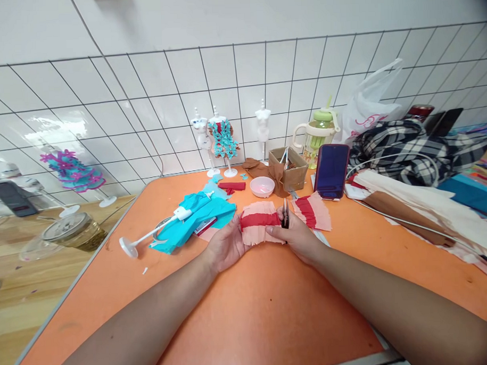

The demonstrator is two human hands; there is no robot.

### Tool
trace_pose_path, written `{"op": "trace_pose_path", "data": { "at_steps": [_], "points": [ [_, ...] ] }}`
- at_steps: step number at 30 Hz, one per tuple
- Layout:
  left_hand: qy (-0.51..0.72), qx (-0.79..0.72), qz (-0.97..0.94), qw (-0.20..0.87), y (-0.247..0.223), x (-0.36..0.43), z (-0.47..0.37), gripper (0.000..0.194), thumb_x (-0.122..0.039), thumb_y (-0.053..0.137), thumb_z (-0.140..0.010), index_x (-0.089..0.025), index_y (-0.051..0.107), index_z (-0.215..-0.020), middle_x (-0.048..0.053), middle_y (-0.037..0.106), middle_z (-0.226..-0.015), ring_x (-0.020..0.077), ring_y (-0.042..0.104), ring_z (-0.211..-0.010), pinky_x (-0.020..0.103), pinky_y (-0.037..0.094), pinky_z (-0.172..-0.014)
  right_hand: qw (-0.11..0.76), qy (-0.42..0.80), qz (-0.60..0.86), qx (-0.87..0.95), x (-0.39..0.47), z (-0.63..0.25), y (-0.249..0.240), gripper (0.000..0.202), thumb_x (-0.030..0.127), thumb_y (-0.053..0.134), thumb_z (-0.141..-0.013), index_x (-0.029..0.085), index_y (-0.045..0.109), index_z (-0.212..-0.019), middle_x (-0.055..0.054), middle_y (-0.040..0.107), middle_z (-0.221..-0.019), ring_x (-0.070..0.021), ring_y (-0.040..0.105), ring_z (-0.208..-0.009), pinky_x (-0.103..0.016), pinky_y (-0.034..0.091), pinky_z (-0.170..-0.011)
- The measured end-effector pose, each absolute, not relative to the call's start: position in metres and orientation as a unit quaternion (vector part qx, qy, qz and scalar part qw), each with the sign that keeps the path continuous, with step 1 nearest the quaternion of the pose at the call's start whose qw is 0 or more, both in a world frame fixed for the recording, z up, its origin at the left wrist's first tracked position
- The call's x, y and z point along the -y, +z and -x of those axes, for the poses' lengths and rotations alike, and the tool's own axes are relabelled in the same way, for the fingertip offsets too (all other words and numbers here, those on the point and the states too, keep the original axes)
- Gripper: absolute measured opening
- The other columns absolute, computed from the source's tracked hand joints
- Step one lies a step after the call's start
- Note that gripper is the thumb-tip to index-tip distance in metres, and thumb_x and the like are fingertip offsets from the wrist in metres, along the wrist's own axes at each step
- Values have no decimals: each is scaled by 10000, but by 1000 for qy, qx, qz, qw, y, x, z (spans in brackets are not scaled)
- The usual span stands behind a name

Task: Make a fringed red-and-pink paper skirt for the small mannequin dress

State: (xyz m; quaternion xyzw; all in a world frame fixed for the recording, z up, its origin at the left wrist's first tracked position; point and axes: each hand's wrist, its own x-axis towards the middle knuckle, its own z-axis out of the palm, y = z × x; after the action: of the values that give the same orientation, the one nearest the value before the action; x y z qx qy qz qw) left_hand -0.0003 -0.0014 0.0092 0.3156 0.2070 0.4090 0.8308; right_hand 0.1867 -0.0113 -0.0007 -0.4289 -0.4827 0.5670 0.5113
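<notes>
while left hand (226, 244) grasps peach-red piece (259, 220), right hand (300, 237) grips scissors (285, 218), thumb on piece. pink bowl (262, 187) sits behind.

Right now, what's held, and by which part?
Left hand: striped piece, by its left edge. Right hand: the same piece near its right edge, plus scissors by their dark handles.

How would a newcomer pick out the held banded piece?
Over the orange table, find the left hand and right hand. Between them is a pinkish piece with a red band across it. Unlike the similar piece lying to its right, this one is held.
</notes>
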Motion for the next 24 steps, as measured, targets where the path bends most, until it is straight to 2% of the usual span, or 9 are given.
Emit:
{"op": "trace_pose_path", "data": {
  "at_steps": [3, 5, 7, 10, 13, 17, 19, 22, 24],
  "points": [
    [348, -234, -282, 863, 4, 3, 1, 246, -172, 671, -820, -147, 667, -1065, 88, 719, -971, 145, 684, -821, 212, 520, -696, 504, 531, 449, 513, 13, -185, 4, 453, 300, 758, -632, 237, 336, -782, 74, 330, -688, -108, 319, -594, -231, 263, -533],
    [324, -245, -258, 877, 1, 2, 2, 192, -81, 656, -808, -131, 681, -992, 66, 718, -877, 113, 679, -750, 183, 511, -664, 510, 514, 453, 520, 14, -186, 5, 440, 297, 747, -640, 235, 335, -780, 69, 322, -704, -111, 320, -610, -231, 270, -543],
    [327, -236, -249, 880, 1, 1, 1, 171, -49, 640, -804, -122, 679, -954, 67, 717, -867, 120, 684, -771, 192, 519, -703, 519, 503, 450, 524, 13, -187, 4, 428, 291, 735, -660, 236, 329, -786, 66, 313, -715, -111, 316, -618, -231, 269, -548],
    [396, -219, -258, 854, 5, -1, -1, 257, -13, 628, -781, -140, 659, -1002, 77, 719, -1005, 162, 685, -927, 256, 519, -858, 537, 503, 427, 526, 13, -189, 3, 416, 294, 713, -703, 242, 312, -804, 65, 294, -723, -108, 293, -607, -231, 249, -541],
    [434, -208, -249, 841, 8, -1, 0, 283, -117, 656, -806, -147, 630, -1086, 90, 700, -1093, 184, 663, -1014, 292, 502, -922, 551, 511, 402, 524, 15, -191, 4, 421, 317, 704, -728, 246, 297, -808, 61, 281, -735, -107, 269, -597, -236, 235, -536],
    [286, -227, -225, 903, 4, 3, 3, 425, -452, 655, -825, -100, 636, -1063, 134, 706, -981, 155, 683, -808, 244, 529, -746, 549, 491, 412, 537, 15, -193, 7, 427, 321, 708, -724, 246, 296, -806, 58, 272, -731, -112, 266, -599, -242, 237, -539],
    [260, -237, -217, 910, 2, 5, 4, 427, -483, 660, -811, -117, 653, -1031, 120, 707, -930, 141, 666, -737, 244, 523, -689, 539, 476, 422, 552, 14, -193, 5, 415, 309, 702, -727, 244, 300, -805, 57, 271, -734, -113, 273, -607, -241, 246, -547],
    [316, -253, -207, 891, 1, 5, 4, 212, -254, 716, -795, -130, 682, -964, 83, 705, -869, 114, 648, -708, 212, 507, -667, 524, 461, 437, 567, 12, -192, 1, 384, 319, 679, -746, 243, 308, -806, 57, 275, -742, -111, 283, -604, -242, 263, -555],
    [345, -256, -208, 879, 2, 4, 4, 143, -123, 717, -763, -131, 688, -902, 55, 688, -790, 87, 621, -645, 191, 493, -641, 514, 453, 450, 573, 11, -191, -1, 375, 325, 672, -748, 243, 311, -804, 60, 283, -733, -111, 290, -598, -244, 272, -555]
  ]
}}
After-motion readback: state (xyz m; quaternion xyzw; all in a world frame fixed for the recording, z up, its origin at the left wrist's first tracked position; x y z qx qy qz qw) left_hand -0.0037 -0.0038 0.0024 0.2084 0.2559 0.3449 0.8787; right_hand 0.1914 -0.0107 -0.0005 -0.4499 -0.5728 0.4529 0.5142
